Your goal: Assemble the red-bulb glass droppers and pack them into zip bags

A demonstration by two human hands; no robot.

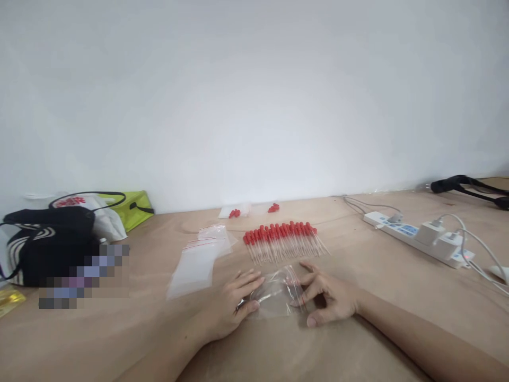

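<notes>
Between my hands lies a clear zip-lock bag, its red-lined zip edge on the right. My left hand holds the bag's left end, fingers on the far side and thumb nearer me. At the zip edge, my right hand touches the bag with its fingertips; its fingers are spread and the thumb is apart. Just beyond the bag, several thin pale sticks with red heads lie side by side in a row. A fanned stack of flat zip-lock bags rests left of them.
Small red pieces and another red cluster sit near the wall. On the right is a white power strip with chargers and cables. A black bag and a lime-green bag stand on the left of the wooden table.
</notes>
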